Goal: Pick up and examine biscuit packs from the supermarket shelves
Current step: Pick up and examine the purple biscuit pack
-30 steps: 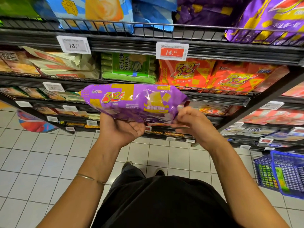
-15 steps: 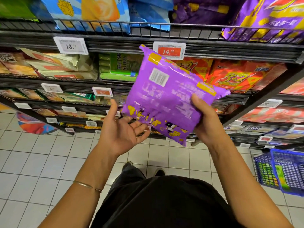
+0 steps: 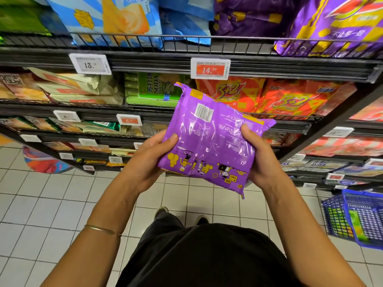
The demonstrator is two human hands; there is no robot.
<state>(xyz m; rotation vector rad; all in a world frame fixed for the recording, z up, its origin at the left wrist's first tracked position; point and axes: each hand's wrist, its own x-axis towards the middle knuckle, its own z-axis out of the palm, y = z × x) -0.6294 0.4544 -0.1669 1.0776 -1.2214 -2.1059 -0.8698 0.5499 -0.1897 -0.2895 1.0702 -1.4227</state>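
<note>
A purple biscuit pack [image 3: 211, 139] is held upright in front of the shelves, its back side with barcode and small print facing me. My left hand [image 3: 148, 162] grips its left edge, thumb on the back face. My right hand [image 3: 259, 158] grips the right edge, thumb on the face as well. The fingers of both hands are hidden behind the pack.
Black wire shelves [image 3: 186, 65] carry blue packs, purple packs [image 3: 335, 23], orange 3+2 packs [image 3: 290, 98], a green soda biscuit pack [image 3: 153, 90] and price tags [image 3: 210, 68]. A blue shopping basket [image 3: 356, 216] stands on the white tiled floor at right.
The pack was flipped from front side lying flat to back side facing me. My left hand let go, then took hold of the left edge again; the pack now sits lower and straighter.
</note>
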